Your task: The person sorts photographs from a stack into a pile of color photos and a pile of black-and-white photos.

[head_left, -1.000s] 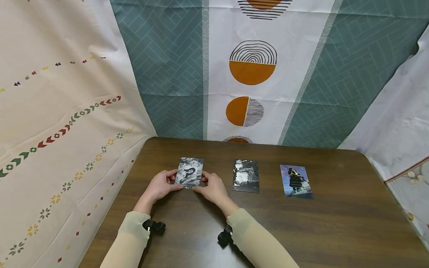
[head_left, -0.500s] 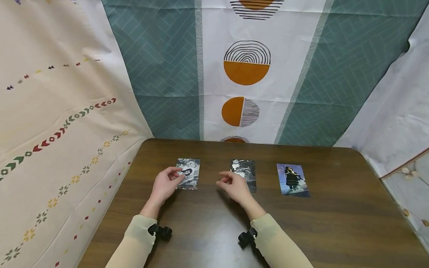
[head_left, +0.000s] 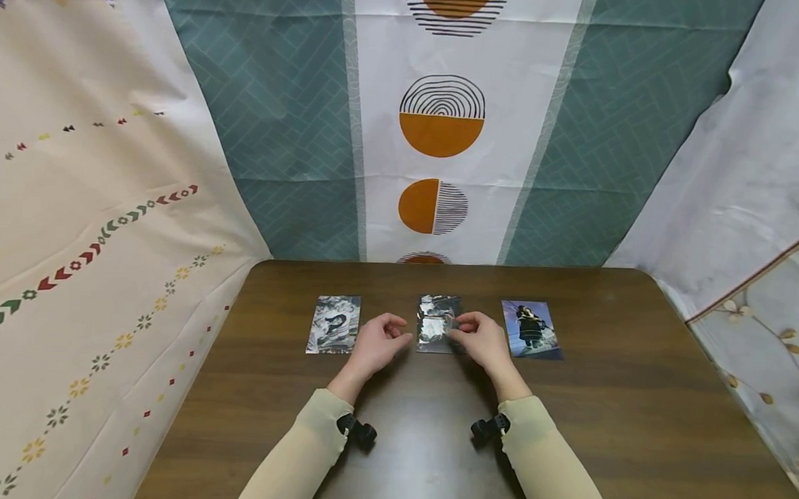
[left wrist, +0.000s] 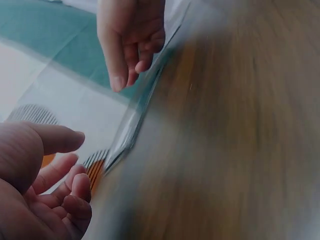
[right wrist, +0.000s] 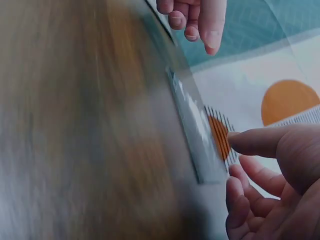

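A dark black-and-white photo print lies flat on the wooden table between my two hands. My left hand is at its left side, a small gap away, thumb and fingers apart. At the other side, my right hand has its fingertips over the photo's right edge in the head view. Whether they touch it is hard to tell. In the right wrist view, the thumb and fingers are spread with nothing between them. The same photo appears there as a thin, glossy, blurred strip.
Another black-and-white photo lies to the left, and a blue-toned photo to the right, partly beside my right hand. The brown table ends at a patterned cloth hanging behind. A pale cloth borders the left.
Both hands let go of the left photo and moved right, to either side of the middle photo. The head view has turned slightly to the right.
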Action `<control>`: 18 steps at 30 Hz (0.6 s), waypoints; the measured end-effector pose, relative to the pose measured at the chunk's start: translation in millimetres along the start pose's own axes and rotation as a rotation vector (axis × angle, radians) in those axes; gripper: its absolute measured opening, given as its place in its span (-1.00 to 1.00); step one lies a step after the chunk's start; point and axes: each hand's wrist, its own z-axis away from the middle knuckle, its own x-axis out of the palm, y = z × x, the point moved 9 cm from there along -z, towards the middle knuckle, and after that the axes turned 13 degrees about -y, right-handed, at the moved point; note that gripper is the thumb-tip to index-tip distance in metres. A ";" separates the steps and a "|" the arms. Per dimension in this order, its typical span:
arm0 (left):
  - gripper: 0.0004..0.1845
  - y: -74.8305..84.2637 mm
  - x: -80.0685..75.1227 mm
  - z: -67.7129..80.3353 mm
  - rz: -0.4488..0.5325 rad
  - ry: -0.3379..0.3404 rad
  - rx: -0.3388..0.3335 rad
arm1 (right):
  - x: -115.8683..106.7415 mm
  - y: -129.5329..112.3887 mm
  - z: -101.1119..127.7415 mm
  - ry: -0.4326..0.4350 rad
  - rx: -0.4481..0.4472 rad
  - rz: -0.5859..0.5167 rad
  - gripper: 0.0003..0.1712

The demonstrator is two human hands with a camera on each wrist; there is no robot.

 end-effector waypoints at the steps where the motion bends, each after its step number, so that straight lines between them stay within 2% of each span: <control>1: -0.76 2.3 5.0 -3.4 -0.010 -0.003 0.000 | -2.5 3.3 0.0 0.004 0.005 0.001 -0.59; 7: -0.76 0.3 20.3 -18.1 -0.042 0.021 -0.053 | -8.0 18.2 -2.0 0.003 0.040 -0.017 -0.57; 13: -0.72 -4.1 24.5 -24.7 -0.055 0.047 -0.123 | -7.4 21.8 -5.6 -0.015 0.070 0.039 -0.52; 18: -0.71 -4.4 25.0 -30.0 -0.069 0.052 -0.156 | -7.4 20.2 -6.6 -0.016 0.088 0.092 -0.52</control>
